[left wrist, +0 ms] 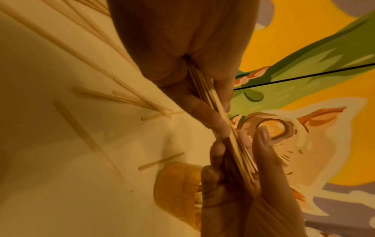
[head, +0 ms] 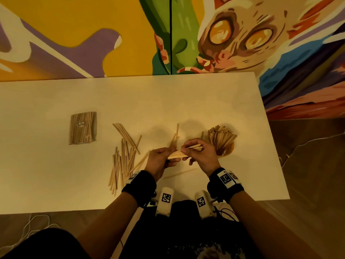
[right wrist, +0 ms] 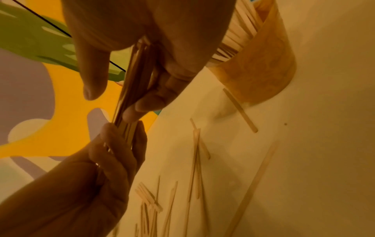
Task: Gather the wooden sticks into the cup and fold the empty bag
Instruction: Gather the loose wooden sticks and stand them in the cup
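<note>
Both hands hold one bundle of wooden sticks (head: 186, 153) just above the white table (head: 205, 101). My left hand (head: 172, 156) grips its left end and my right hand (head: 187, 156) pinches its right end. In the left wrist view the left hand (left wrist: 223, 118) clamps the bundle (left wrist: 239, 160) between thumb and fingers. The right wrist view shows the right hand (right wrist: 115, 104) doing the same to the bundle (right wrist: 134, 83). A translucent cup (head: 223, 143) packed with upright sticks stands just right of my right hand. Loose sticks (head: 123, 159) lie scattered to the left.
A clear plastic bag (head: 83, 128) that looks filled with sticks lies flat at the left of the table. A few sticks (head: 175, 137) lie behind my hands and a single stick (head: 180, 173) lies in front. A painted wall rises behind the table's far edge.
</note>
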Available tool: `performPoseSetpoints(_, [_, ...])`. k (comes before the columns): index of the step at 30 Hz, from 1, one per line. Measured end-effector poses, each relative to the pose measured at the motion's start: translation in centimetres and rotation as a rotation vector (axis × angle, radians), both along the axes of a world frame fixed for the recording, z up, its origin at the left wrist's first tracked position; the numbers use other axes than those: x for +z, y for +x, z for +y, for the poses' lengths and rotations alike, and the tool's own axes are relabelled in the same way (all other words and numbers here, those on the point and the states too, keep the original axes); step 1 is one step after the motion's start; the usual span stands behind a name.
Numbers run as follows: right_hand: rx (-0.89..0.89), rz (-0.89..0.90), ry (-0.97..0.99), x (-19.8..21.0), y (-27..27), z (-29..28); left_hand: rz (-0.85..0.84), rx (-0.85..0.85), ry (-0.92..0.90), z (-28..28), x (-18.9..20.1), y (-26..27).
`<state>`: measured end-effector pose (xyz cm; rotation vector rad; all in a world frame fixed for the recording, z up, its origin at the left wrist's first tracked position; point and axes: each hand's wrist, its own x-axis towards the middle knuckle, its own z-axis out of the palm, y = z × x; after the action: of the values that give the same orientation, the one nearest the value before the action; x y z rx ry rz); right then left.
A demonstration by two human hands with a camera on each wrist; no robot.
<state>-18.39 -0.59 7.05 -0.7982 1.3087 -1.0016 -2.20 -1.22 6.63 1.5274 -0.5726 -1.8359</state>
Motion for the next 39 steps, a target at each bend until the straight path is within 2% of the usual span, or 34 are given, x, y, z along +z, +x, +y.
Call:
performPoseSetpoints(4, [-0.071, 0.027, 0.041, -0.3, -1.8, 0.2, 0.003, -0.115, -0.017, -0.1, -0.1, -1.9])
performPoseSetpoints(8, [-0.057, -0.020, 0.108, -0.3, -4.1, 0.6, -0.036, -0.170, -0.080, -0.1, -0.5, -3.9])
performPoseSetpoints(14, [-0.115, -0.012, 0.117, -0.3, -8.0, 0.5, -0.014, -0.208, 0.016, -0.2, -0.7, -6.1])
performPoseSetpoints(17, [-0.153, 0.041, 0.080, 0.2, -10.9, -0.1, -0.011, -0.185, 0.033, -0.5, -0.8, -6.5])
performPoseSetpoints(20, [-0.144, 0.176, 0.048, 1.1, -14.1, -1.1, -0.044, -0.203, 0.029, -0.7, -1.0, -6.5])
performPoseSetpoints(26, [0.060, 0.514, 0.040, 2.1, -17.4, -2.9, -0.090, -0.311, 0.053, -0.6, -1.4, -7.1])
performPoseSetpoints(34, [0.629, 1.003, -0.059, 0.3, -13.8, -4.6, -0.157, -0.425, 0.050, 0.1, -1.9, -6.9])
performPoseSetpoints(39, [0.818, 1.153, -0.056, -0.4, -12.0, -4.3, -0.197, -0.388, 0.077, 0.3, -2.5, -5.4])
